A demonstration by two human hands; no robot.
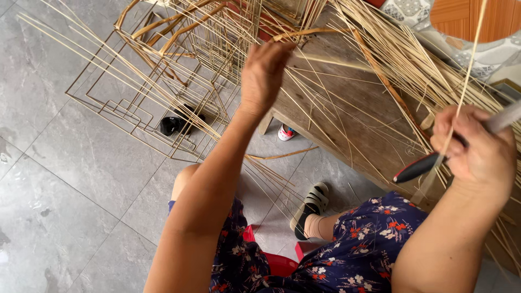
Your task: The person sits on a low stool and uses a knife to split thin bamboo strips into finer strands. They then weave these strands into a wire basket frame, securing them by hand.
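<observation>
Grey floor tiles (70, 179) under a wooden desk (353, 119): left hand (263, 73) pinches far end of thin, light, springy cane strip (325, 61); right hand (477, 146) closed around red-handled knife (420, 166) and near strand.

Strips (380, 59) are lying spread across the counter (347, 125), and the left hand (264, 73) is resting on their near ends at the counter's left edge. Wire frames (152, 103) are lying on the floor (65, 179) to the left. The right hand (477, 146), to the right of the counter, is holding a knife (423, 165) and one strip (467, 70).
</observation>
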